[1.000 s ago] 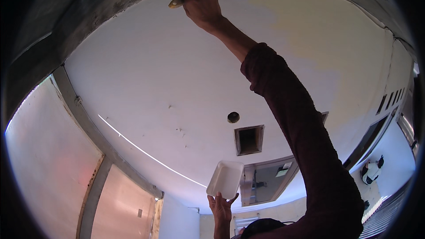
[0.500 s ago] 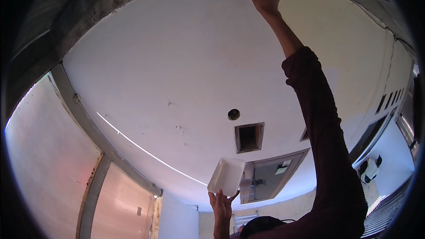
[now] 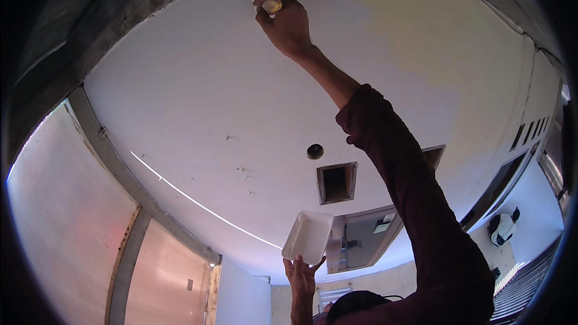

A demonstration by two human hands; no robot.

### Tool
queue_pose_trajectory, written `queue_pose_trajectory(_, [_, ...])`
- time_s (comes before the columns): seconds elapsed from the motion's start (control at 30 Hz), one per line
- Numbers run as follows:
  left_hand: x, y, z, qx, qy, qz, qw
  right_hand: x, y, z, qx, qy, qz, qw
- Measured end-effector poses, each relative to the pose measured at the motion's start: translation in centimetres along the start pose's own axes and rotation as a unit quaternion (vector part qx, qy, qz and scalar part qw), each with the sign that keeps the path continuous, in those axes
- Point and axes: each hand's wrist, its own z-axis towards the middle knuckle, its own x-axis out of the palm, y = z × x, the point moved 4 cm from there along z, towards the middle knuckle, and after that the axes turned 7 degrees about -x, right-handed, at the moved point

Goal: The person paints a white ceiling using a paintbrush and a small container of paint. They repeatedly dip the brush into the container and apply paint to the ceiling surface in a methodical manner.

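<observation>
My left hand (image 3: 301,278), low in the view, grips a shallow white plastic tray (image 3: 309,236) from below, with its thumb on the near rim. The tray is tilted so that its pale inside shows. My right arm, in a dark maroon sleeve, reaches far up across the wall. At its end, my right hand (image 3: 292,29) is closed around a paintbrush (image 3: 272,5), whose rounded yellowish handle end faces me. The brush head is mostly hidden by the fingers, at the upper part of the white wall (image 3: 180,78). A cream-yellow coat covers the wall's right side.
A round hole (image 3: 315,151) and a framed square opening (image 3: 336,183) sit in the wall above a framed glass panel (image 3: 361,244). Concrete beams border the top and left. Pinkish panels (image 3: 72,204) stand left. A black-and-white object (image 3: 502,227) hangs at right.
My right hand has moved left and slightly down along the upper wall with the brush, uncovering a dark hole at the top edge. My left hand and the tray have hardly moved.
</observation>
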Motion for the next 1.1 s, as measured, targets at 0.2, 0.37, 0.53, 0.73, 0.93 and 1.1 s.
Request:
queue_pose_trajectory(0.2, [-0.3,-0.1,-0.3,-0.002,-0.016,0.001,1.000,-7.5,-7.2,-0.9,0.098,-0.074,-0.012,0.992])
queue_pose_trajectory(0.37, [-0.5,-0.1,-0.4,0.004,-0.004,-0.002,1.000,-11.2,-5.9,-1.6,0.017,-0.086,-0.236,0.968])
queue_pose_trajectory(0.53, [-0.2,-0.1,-0.2,-0.006,-0.007,-0.001,1.000,-5.9,-1.9,-3.6,-0.059,-0.023,-0.252,0.966])
queue_pose_trajectory(0.73, [-0.1,-0.3,-0.3,0.008,-0.001,0.019,1.000,-2.6,0.6,-3.9,0.020,0.006,0.027,0.999])
queue_pose_trajectory(0.93, [-0.4,-0.1,-0.2,-0.012,-0.010,0.021,1.000,-11.0,-8.4,-2.5,0.177,-0.106,0.134,0.969])
queue_pose_trajectory(1.1, [-0.3,0.1,0.3,-0.011,0.006,0.024,1.000,-18.9,-13.3,-2.4,0.188,-0.155,0.010,0.970])
